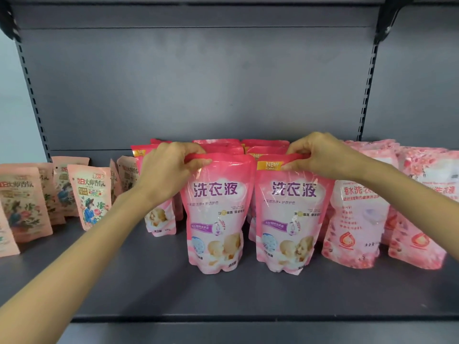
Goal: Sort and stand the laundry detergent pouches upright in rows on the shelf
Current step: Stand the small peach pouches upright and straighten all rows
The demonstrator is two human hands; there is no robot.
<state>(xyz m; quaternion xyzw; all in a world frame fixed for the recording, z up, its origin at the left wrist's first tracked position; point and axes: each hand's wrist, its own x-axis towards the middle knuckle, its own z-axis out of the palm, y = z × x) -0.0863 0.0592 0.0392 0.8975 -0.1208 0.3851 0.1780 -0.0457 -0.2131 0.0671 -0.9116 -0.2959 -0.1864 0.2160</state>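
Two pink detergent pouches are held upright side by side near the middle of the grey shelf [149, 284], and their bottoms seem to rest on the board. The left pouch [215, 219] is pinched at its top edge by the left grip [171, 167], with the fingers curled over the red seam and the thumb in front. The right pouch [290, 224], just beside it at 3 o'clock, is pinched in the same way by the right grip [320, 155], close to the yellow "NEW" label. Behind both, at 12 o'clock, rear pouches [264, 143] of the same kind are stood in rows; their number cannot be told, as only the tops are seen. Paler floral pouches [352, 224] are stood at 3 o'clock on the shelf. Small peach pouches [90, 197] are placed at 9 o'clock, some of them tilted.
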